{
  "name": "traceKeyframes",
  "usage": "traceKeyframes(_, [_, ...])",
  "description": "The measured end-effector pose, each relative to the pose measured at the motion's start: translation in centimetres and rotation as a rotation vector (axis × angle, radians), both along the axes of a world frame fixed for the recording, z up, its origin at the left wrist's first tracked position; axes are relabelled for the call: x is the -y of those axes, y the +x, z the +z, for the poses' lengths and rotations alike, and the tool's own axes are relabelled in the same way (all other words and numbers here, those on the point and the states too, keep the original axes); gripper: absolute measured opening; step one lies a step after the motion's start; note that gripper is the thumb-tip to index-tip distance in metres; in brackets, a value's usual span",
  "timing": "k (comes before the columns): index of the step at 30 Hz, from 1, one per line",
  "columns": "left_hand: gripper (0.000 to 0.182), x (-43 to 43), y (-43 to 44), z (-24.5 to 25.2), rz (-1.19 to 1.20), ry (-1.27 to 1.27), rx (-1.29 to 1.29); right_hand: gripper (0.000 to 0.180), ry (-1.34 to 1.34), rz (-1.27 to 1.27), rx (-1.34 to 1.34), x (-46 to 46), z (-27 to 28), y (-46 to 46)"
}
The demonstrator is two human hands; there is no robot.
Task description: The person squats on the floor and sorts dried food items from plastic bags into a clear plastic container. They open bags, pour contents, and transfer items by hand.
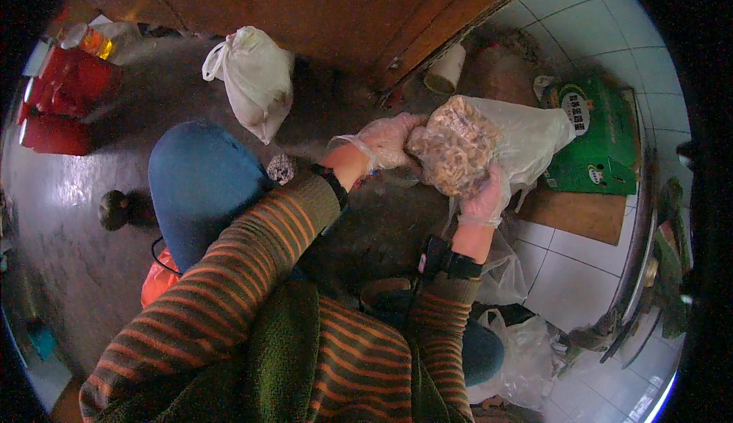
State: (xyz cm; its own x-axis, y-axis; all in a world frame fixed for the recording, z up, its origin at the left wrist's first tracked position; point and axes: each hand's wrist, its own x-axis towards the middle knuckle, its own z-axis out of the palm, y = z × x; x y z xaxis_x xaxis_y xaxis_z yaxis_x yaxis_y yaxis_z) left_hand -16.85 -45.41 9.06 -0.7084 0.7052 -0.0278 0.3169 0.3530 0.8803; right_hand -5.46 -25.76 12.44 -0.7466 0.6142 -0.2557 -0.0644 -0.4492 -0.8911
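Both my hands wear thin clear plastic gloves and hold a clear plastic bag (455,148) packed with small tan and brown pieces, whose kind I cannot tell. My left hand (395,136) grips its left side. At its lower right, my right hand (484,197) supports it with bent fingers. A whitish translucent plastic bag (521,134) spreads out to the right, against the packed one; whether the two are joined is unclear. Beyond my left knee, a tied white plastic bag (257,79) with something inside rests on the dark floor (194,94).
A green printed carton (601,131) stands at right above a brown cardboard piece (572,217). A pale cylindrical container (445,69) is near the wooden door panel (320,16). Red boxes (71,85) and a dark round object (113,210) sit at left. Crumpled plastic bags (524,354) lie lower right.
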Motion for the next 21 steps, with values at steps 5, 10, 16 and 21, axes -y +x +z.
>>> traceKeyframes(5, [0.061,-1.0,0.1,-2.6,-0.095,-0.085,-0.231,0.043,-0.026,-0.034,0.014,0.8,0.7,0.2])
traceKeyframes(10, [0.083,-0.6,0.3,-2.3,-0.093,-0.068,-0.179,0.045,0.191,-0.030,0.049,0.6,0.5,1.1])
traceKeyframes(16, [0.101,1.2,-1.1,4.5,-0.095,0.087,0.204,0.054,0.250,-0.024,-0.038,-0.1,-0.6,2.1])
traceKeyframes(21, [0.057,0.4,-1.8,5.4,-0.116,0.650,0.516,0.050,0.640,0.009,0.041,-0.9,-0.6,2.0])
